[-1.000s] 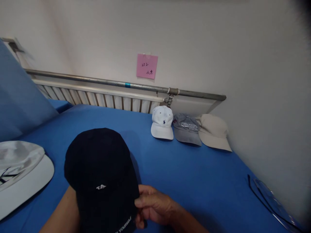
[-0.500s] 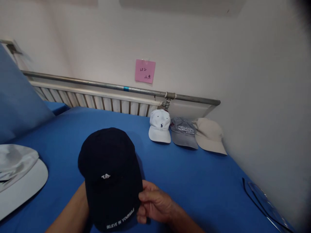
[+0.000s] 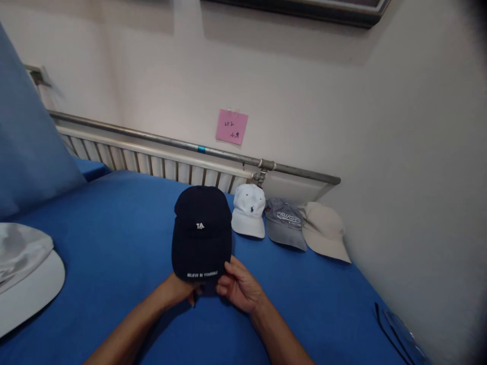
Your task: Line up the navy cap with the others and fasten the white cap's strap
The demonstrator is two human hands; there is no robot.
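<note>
A black cap (image 3: 201, 243) with a white "TA" emblem and "BELIEVE IN YOURSELF" on its brim is held above the blue surface, brim toward me. My right hand (image 3: 240, 285) pinches the brim's right corner between thumb and fingers. Under the brim's lower left edge is my left hand (image 3: 182, 290), its fingers partly hidden by the cap. Just right of the black cap sits a white cap (image 3: 248, 210), followed by a grey cap (image 3: 285, 223) and a beige cap (image 3: 326, 230) in a row.
A large white cap (image 3: 26, 274) lies at the left edge of the blue surface (image 3: 114, 228). Glasses (image 3: 399, 334) rest at the lower right. Behind are a radiator (image 3: 152, 161), a metal pipe (image 3: 160, 138) and a pink note (image 3: 232, 126) on the wall.
Both hands have carried the black cap forward and right, close to the white cap. My left hand now shows partly beneath the brim. The view has tilted up slightly.
</note>
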